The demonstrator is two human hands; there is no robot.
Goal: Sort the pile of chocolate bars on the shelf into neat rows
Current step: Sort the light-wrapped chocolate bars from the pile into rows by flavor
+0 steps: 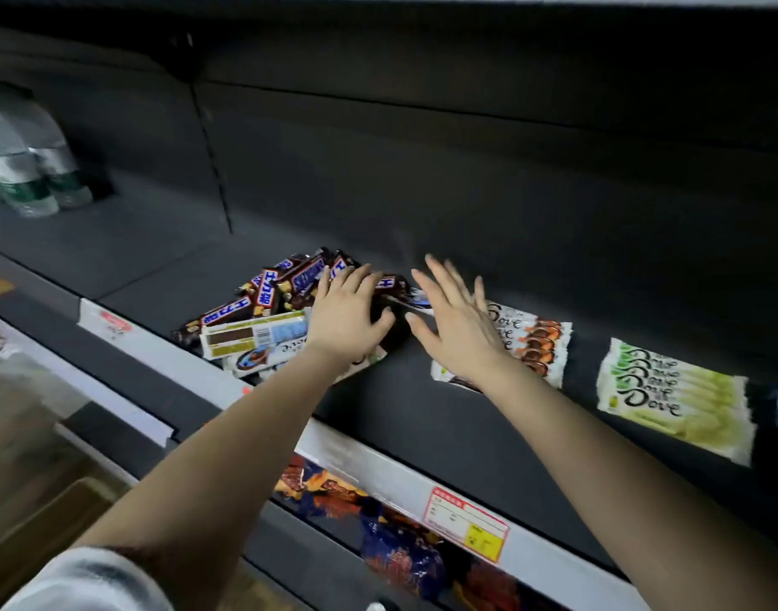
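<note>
Pile: your jumbled chocolate bars (264,310) lie near the front edge of the dark shelf (422,416), with Snickers bars (305,275) on top and pale Dove bars (268,357) at the front.
Your left hand (349,313): palm down on the pile's right end, fingers laid over a Snickers bar; you cannot tell whether it grips anything.
Your right hand (455,321): just right of the pile, fingers straight and spread, holding nothing, above an orange Dove stack (543,346).
Green Dove stack (673,390): farther right of the pile, lying flat.
Water bottles (30,169): far left of the pile, at the back.
</note>
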